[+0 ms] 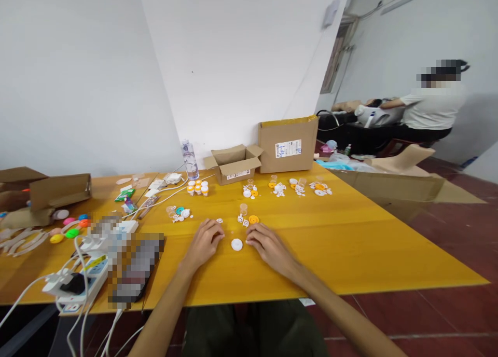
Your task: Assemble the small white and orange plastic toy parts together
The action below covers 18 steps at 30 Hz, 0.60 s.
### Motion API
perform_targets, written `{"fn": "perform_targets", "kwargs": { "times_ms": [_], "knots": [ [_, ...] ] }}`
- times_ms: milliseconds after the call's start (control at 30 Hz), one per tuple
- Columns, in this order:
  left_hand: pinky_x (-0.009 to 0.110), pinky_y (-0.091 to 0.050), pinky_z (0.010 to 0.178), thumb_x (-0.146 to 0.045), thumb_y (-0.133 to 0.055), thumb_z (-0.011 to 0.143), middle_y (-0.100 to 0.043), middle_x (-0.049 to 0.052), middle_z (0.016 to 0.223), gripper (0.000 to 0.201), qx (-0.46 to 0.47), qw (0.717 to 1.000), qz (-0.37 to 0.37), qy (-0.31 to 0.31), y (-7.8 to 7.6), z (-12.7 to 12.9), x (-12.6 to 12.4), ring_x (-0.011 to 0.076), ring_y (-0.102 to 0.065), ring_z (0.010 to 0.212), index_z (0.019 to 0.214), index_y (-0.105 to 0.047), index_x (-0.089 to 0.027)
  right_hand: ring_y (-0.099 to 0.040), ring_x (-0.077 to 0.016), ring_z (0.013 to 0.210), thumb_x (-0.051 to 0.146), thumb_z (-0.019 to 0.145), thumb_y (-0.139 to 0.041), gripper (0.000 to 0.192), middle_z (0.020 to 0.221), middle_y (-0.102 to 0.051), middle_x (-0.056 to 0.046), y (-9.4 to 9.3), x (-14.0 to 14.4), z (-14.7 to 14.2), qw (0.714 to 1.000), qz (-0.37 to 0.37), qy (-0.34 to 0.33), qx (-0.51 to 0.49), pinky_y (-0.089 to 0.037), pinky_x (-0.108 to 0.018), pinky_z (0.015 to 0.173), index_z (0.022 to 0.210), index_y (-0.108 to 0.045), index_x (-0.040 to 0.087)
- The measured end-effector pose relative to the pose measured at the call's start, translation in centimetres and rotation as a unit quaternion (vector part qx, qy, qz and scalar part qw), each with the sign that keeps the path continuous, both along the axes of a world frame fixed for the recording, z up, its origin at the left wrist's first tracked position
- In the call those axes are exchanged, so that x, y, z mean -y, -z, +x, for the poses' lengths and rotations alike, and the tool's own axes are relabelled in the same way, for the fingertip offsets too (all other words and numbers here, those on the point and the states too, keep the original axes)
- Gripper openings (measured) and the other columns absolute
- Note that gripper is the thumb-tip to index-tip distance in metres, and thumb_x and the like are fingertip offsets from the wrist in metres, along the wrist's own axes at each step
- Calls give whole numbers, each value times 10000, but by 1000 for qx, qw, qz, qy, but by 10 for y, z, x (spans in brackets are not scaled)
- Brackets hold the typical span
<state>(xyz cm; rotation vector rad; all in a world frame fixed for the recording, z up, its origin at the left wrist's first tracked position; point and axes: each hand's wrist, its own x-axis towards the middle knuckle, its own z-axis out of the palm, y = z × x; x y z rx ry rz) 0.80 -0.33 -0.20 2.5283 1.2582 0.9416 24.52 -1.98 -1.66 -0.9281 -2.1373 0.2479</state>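
My left hand and my right hand rest on the yellow table, fingers curled down, on either side of a small white round disc. Neither hand grips the disc; my right fingertips are closest to it. Just beyond lie a small orange disc, a clear little cup and several tiny white parts. Further back sit groups of white and orange plastic parts.
An open small cardboard box and a larger box stand at the far edge beside a water bottle. A power strip with cables and colourful oval pieces lie left. Another person works at right.
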Motion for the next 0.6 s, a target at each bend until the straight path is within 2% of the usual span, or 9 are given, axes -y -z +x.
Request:
{"fn": "perform_targets", "kwargs": {
  "times_ms": [200,367,600],
  "knots": [
    [339,-468,814,-114,-529,887,-643,19,797,175,14,1000,-14,14,-1,0,1,188,-597,831,758,-586,-218,-622,-187,947,166,949,-501,173,974,-642,-47,-2,0,-4,998,-36,-15,-52,-512,-338,872,841,-621,228],
    [328,-470,818,-119,-541,872,-651,21,798,164,32,999,-39,5,-3,1,3,189,-601,834,751,-596,-216,-617,-183,964,143,945,-488,195,1005,-639,-51,0,-2,-10,997,-41,-39,-54,-509,-337,875,838,-629,226],
    [287,-472,745,-132,-558,829,-647,19,777,125,93,986,-136,7,-2,5,1,173,-592,764,762,-635,-204,-618,-181,969,108,933,-479,211,1038,-636,-61,-2,-4,-12,997,-38,-56,-22,-515,-320,863,843,-635,219]
  ]
}}
